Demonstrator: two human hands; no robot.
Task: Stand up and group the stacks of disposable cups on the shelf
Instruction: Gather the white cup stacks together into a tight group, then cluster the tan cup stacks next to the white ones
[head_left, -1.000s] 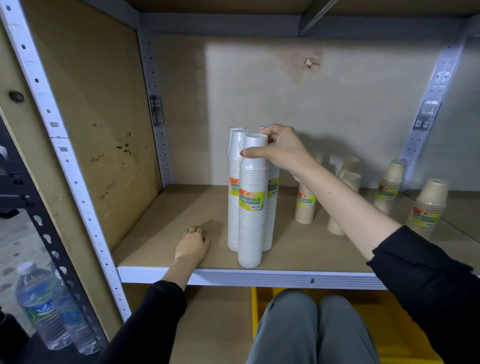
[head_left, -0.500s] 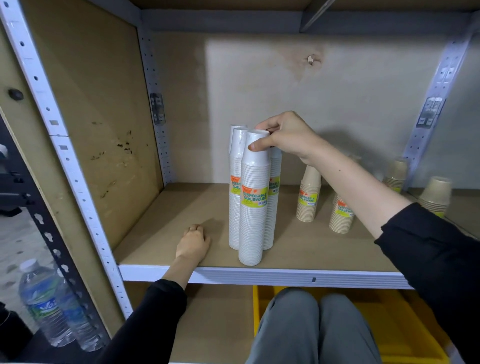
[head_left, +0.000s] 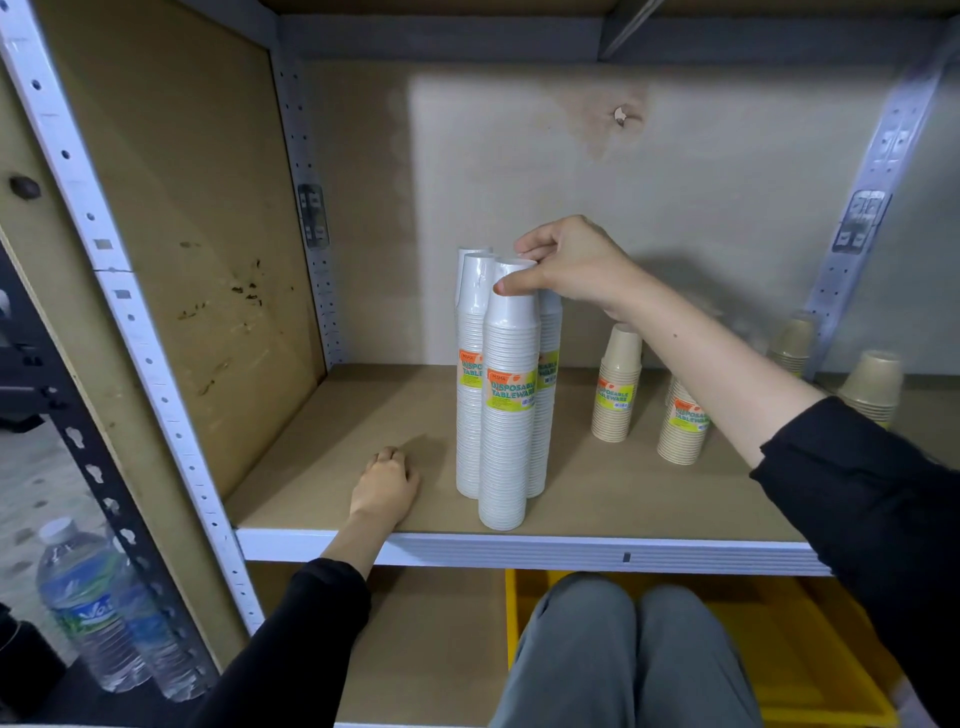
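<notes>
Tall white cup stacks (head_left: 506, 400) stood grouped mid-shelf (head_left: 597, 552), right hand (head_left: 569, 267) pinching the front stack's top. Left hand (head_left: 384, 488) lay curled at 8 o'clock. Brown stacks (head_left: 616, 384) at 3 o'clock remained ungrouped.

head cam | faces forward-down | close on shelf (head_left: 519, 543) | single view

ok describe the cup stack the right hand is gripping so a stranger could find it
On the wooden shelf, look at the tight cluster of tall white stacks near the middle. It is the front white stack, nearest the shelf's edge, with the right hand pinching its top. Its "disposable tableware" label faces out in full.
</notes>
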